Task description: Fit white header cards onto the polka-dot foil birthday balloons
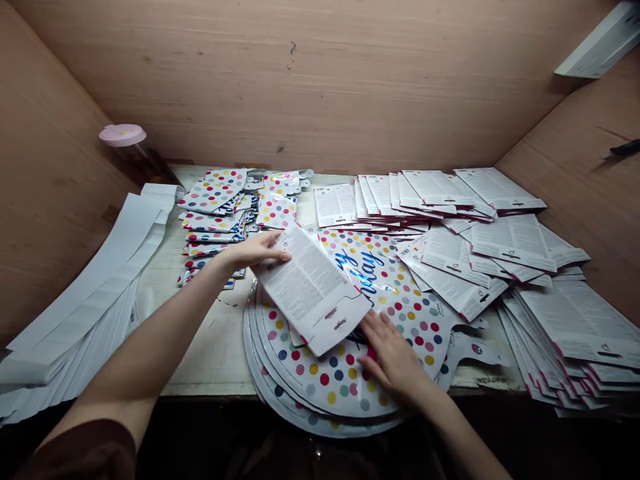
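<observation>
My left hand [261,251] grips the upper left end of a white printed packet [320,293], thumb on top. The packet is tilted above a stack of round polka-dot foil balloons [325,380] with blue lettering. Near the packet's lower right corner, my right hand [393,350] rests on the balloons with its fingers spread. Part of another packet shows beneath the held one. Whether the right fingertips touch the packet's edge is hard to tell.
Many white packets [515,243] lie in overlapping piles at the right. Folded polka-dot balloons [215,190] are stacked at the back left. White paper strips [90,287] and a pink-lidded bottle [123,135] stand left. Wooden panels [320,87] enclose the table.
</observation>
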### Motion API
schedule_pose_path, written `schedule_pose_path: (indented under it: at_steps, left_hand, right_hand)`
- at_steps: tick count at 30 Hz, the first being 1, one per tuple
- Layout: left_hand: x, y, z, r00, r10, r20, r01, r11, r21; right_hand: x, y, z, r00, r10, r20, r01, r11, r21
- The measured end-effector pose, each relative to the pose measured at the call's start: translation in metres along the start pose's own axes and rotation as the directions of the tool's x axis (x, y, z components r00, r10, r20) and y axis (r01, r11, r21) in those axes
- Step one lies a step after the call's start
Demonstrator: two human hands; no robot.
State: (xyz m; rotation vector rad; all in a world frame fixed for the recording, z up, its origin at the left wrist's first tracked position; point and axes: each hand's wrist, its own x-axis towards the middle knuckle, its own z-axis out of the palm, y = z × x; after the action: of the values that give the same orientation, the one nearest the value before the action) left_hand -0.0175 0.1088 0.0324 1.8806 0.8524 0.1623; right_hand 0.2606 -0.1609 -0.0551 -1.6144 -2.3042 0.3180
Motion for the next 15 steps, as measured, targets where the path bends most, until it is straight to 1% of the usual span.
schedule_pose_path:
  at_steps: [2,4,6,8,10,12,14,15]
  left_hand:
    - [0.034,0.002,-0.008,0.998,-0.003,0.061,-0.002,0.996,0.089]
    - [0.061,0.002,-0.008,0.997,-0.007,0.079,-0.008,0.980,0.200]
    - [0.080,0.001,-0.001,0.999,0.014,0.047,-0.027,0.951,0.308]
    - [0.091,-0.001,0.010,0.997,0.077,-0.009,-0.067,0.917,0.393]
    - [0.092,0.000,0.023,0.982,0.168,-0.086,-0.111,0.883,0.456]
    - [0.084,0.009,0.037,0.949,0.261,-0.177,-0.141,0.853,0.503]
    - [0.063,0.028,0.052,0.907,0.342,-0.244,-0.171,0.831,0.529]
    - [0.046,0.041,0.059,0.885,0.388,-0.256,-0.207,0.823,0.530]
  right_hand:
    - [-0.012,-0.012,0.003,0.988,-0.121,0.093,0.120,0.993,0.018]
    - [-0.031,-0.020,-0.002,0.968,-0.199,0.156,0.188,0.979,0.080]
    - [-0.051,-0.021,-0.012,0.957,-0.239,0.162,0.213,0.963,0.166]
    - [-0.068,-0.017,-0.024,0.961,-0.245,0.128,0.203,0.941,0.271]
    - [-0.076,-0.015,-0.035,0.976,-0.208,0.062,0.171,0.914,0.367]
    - [-0.074,-0.018,-0.039,0.987,-0.159,0.021,0.138,0.906,0.401]
    - [-0.064,-0.025,-0.035,0.985,-0.170,0.040,0.144,0.923,0.357]
    - [-0.059,-0.029,-0.030,0.975,-0.211,0.065,0.180,0.930,0.320]
